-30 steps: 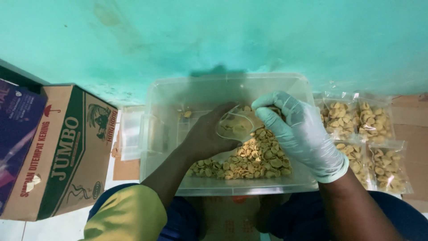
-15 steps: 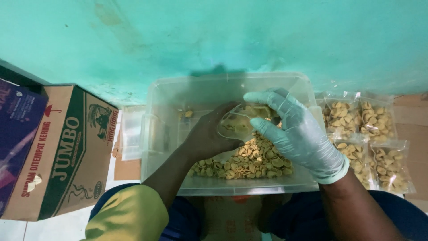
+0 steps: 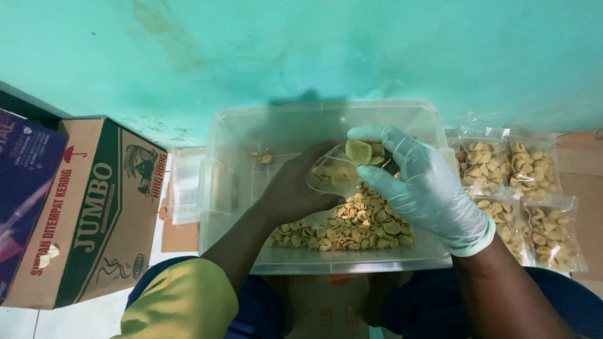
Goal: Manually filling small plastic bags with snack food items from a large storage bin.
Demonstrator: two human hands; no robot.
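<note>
A wall [image 3: 301, 56] painted turquoise fills the upper part of the view; it is marked by faint stains and scuffs, and a soft shadow is cast on it near the middle. Even, diffuse light is spread across it. At the lower left a strip of pale floor [image 3: 81, 320] is seen. At the far left edge a dark ledge [image 3: 25, 103] is set against the wall.
</note>
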